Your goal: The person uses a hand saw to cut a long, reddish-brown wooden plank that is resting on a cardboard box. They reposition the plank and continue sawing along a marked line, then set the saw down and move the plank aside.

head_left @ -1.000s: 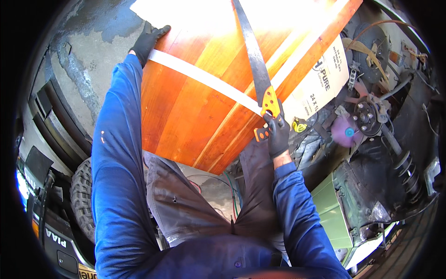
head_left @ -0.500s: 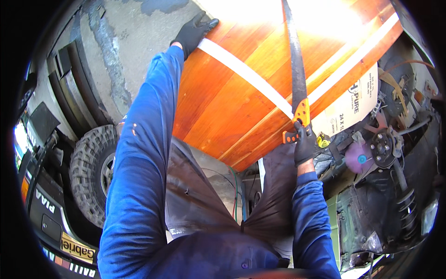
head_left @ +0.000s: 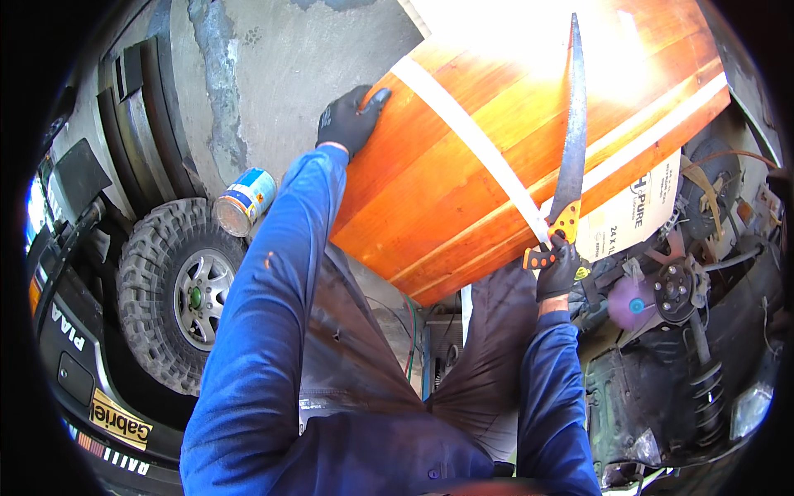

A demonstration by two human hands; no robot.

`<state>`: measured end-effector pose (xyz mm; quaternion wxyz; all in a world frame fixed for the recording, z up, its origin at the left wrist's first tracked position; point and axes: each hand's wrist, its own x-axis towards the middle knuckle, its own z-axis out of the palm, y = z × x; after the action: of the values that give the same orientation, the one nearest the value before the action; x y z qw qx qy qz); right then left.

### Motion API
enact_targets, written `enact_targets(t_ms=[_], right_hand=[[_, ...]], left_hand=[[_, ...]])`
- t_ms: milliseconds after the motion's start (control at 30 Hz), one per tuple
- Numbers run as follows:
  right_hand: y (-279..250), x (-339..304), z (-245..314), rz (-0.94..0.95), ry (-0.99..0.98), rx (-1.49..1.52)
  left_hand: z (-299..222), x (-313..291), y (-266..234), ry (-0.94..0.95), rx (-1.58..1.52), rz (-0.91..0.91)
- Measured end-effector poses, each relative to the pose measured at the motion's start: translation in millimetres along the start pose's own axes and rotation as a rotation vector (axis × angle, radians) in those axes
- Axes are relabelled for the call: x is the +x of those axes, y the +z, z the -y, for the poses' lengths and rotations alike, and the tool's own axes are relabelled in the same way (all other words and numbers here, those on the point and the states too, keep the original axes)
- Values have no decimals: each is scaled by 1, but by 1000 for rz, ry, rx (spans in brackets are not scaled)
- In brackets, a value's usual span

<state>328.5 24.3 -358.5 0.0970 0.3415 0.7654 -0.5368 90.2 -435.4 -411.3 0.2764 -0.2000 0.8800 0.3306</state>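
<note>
A varnished orange-brown wooden panel (head_left: 430, 190) with two white stripes lies tilted before me. My left hand (head_left: 351, 122), in a black glove, grips its left edge. The thumb rests on top, and the other fingers are partly hidden. My right hand (head_left: 558, 269), also gloved, is closed round the orange and black handle of a hand saw (head_left: 573, 132). Its long, slightly curved blade points away from me over the right part of the panel. Whether the blade touches the wood I cannot tell. Glare washes out the panel's far part.
A knobbly off-road tyre (head_left: 153, 306) and a blue-and-white can (head_left: 248, 201) stand on the left, beside a black vehicle bumper (head_left: 62, 397). A printed cardboard sheet (head_left: 641, 207) sticks out beyond the panel's right edge. Car parts, including a wheel hub (head_left: 674, 289) and a coil spring (head_left: 707, 393), crowd the right.
The view has shifted, and the can has come into sight. My left hand has slid nearer along the panel's edge. The saw's blade has swung, its tip now farther right.
</note>
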Motion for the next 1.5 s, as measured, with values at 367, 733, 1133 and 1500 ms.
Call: enact_targets(t_ms=[367, 733, 1133, 1500], right_hand=[[14, -72, 95, -6, 60, 11], [38, -80, 253, 254, 133, -191], [70, -68, 312, 436, 88, -235], [94, -67, 314, 428, 62, -205]], left_hand=[[6, 48, -46, 136, 233, 86], [9, 42, -33, 12, -37, 5], [-20, 65, -15, -249, -56, 66], [-26, 64, -13, -111, -245, -10]])
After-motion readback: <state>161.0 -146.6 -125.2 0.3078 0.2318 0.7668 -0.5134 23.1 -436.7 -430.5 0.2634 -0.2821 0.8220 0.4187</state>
